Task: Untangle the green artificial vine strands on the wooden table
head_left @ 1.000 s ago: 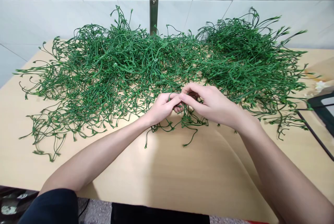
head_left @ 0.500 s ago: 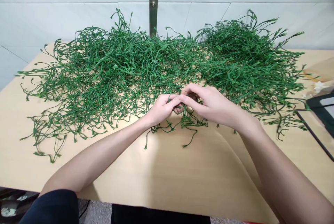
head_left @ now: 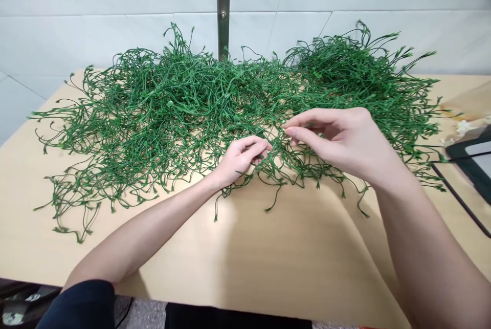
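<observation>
A wide heap of thin green plastic plant stems (head_left: 184, 109) covers the back half of a light wooden table (head_left: 268, 257). My left hand (head_left: 241, 157) rests at the heap's front edge, fingers curled round a few stems. Raised a little to its right, my right hand (head_left: 341, 139) pinches a green stem between thumb and forefinger. A small tuft of stems (head_left: 291, 168) hangs between and below the two hands.
A denser mound of the same stems (head_left: 360, 78) lies at the back right. A dark flat object with a black frame (head_left: 470, 165) sits at the right edge. A metal post (head_left: 223, 1) runs up the white tiled wall behind.
My right hand has lifted and drawn away to the right of my left hand, pulling stems out with it. The left hand has stayed in place.
</observation>
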`<state>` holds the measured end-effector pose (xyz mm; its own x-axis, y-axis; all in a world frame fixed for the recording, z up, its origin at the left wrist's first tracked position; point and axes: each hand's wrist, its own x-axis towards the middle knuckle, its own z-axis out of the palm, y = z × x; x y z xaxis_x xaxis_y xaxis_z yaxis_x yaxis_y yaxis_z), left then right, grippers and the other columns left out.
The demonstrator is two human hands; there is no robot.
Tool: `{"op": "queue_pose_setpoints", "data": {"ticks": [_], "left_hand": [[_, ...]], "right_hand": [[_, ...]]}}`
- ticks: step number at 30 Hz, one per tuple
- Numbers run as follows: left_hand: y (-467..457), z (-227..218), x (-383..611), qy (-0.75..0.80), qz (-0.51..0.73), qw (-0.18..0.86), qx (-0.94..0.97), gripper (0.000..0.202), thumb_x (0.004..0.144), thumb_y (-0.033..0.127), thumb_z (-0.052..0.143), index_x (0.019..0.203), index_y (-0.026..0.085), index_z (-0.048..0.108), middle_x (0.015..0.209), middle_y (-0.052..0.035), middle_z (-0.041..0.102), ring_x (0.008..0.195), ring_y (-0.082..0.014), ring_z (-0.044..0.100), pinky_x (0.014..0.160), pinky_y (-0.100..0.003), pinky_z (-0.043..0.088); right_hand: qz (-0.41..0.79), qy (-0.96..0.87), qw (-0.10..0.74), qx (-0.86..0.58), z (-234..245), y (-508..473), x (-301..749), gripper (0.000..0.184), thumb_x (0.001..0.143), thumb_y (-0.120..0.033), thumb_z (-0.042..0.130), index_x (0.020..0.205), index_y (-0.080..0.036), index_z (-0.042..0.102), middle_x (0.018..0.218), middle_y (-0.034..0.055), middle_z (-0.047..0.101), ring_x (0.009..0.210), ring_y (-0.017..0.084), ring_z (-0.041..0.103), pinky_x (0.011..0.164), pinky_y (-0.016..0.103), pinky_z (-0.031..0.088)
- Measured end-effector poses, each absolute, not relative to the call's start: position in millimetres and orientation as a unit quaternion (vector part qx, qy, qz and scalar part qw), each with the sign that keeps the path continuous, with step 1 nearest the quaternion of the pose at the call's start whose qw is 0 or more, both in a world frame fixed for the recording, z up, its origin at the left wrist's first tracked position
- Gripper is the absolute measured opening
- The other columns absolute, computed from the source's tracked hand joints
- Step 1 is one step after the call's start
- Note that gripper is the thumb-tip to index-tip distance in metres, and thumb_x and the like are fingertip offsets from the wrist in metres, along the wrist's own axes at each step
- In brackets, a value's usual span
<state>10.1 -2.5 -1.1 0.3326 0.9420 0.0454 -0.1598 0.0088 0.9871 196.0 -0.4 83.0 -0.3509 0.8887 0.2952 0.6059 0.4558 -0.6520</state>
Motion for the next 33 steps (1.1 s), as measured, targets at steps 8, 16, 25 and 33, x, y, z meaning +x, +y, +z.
{"op": "queue_pose_setpoints", "data": {"ticks": [8,16,25,33], "left_hand": [[-6.1,2.5,8.6,0.368,0.443,0.573,0.583,0.034,0.08,0.048,0.066,0.079,0.014,0.065,0.07,0.0011,0.057,0.064,-0.0081,0.048,0.06,-0.021,0.039],[-14.9,21.7,13.0,0.43,0.388,0.449,0.68,0.036,0.082,0.044,0.065,0.103,0.015,0.065,0.092,-0.0055,0.066,0.075,-0.0126,0.06,0.059,-0.019,0.045],[-14.1,72.1,-2.5,0.418,0.367,0.407,0.725,0.03,0.08,0.033,0.069,0.104,0.014,0.067,0.08,-0.004,0.068,0.069,-0.0111,0.06,0.058,-0.02,0.05],[-17.2,91.0,-13.3,0.407,0.339,0.412,0.741,0.025,0.082,0.033,0.066,0.099,0.015,0.062,0.082,-0.0023,0.064,0.072,-0.0107,0.059,0.064,-0.02,0.049]], "right_hand": [[0.234,-0.776,0.368,-0.456,87.1,-2.8,196.1,0.017,0.077,-0.028,0.065,0.092,-0.02,0.065,0.08,0.0033,0.07,0.074,0.019,0.067,0.07,0.034,0.055],[0.214,-0.814,0.315,-0.438,86.7,-0.9,198.6,0.017,0.075,-0.016,0.057,0.088,-0.022,0.065,0.084,0.0025,0.07,0.071,0.019,0.066,0.064,0.034,0.053],[0.232,-0.804,0.314,-0.448,97.0,-5.1,199.9,0.015,0.08,-0.025,0.063,0.094,-0.021,0.069,0.084,0.0016,0.074,0.076,0.019,0.069,0.064,0.031,0.051],[0.298,-0.781,0.339,-0.431,101.2,-12.8,190.5,0.015,0.081,-0.032,0.065,0.088,-0.019,0.068,0.067,-0.0003,0.072,0.058,0.014,0.065,0.053,0.026,0.047]]}}
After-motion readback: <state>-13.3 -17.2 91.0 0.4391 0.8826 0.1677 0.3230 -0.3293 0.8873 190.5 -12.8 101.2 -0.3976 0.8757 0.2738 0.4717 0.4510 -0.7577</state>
